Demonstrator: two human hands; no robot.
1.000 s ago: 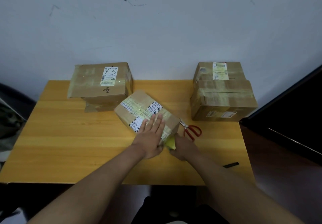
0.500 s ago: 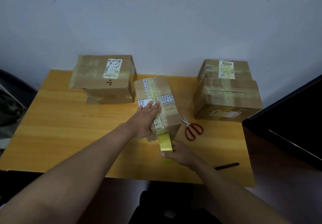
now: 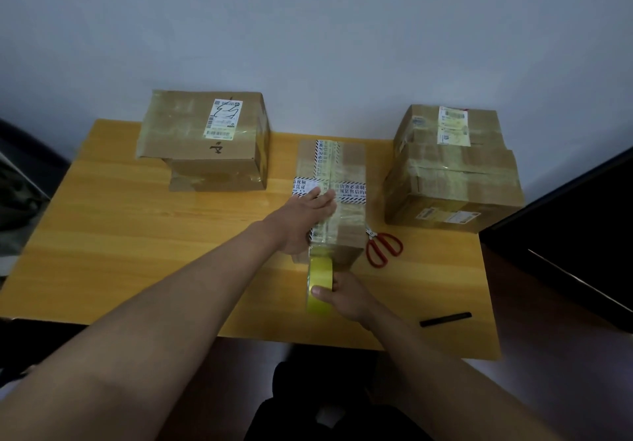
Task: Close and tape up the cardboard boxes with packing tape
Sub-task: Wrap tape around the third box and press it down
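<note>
The centre box [image 3: 346, 180] lies on the bench [image 3: 137, 242] between two box stacks, with the left hand [image 3: 305, 216] flat on its lid, fingers straight. The right hand [image 3: 347, 298] grasps the yellow tape roll [image 3: 320, 284] at the box's near edge. Red scissors [image 3: 383, 247] touch its right corner; bare bench extends left.
</note>
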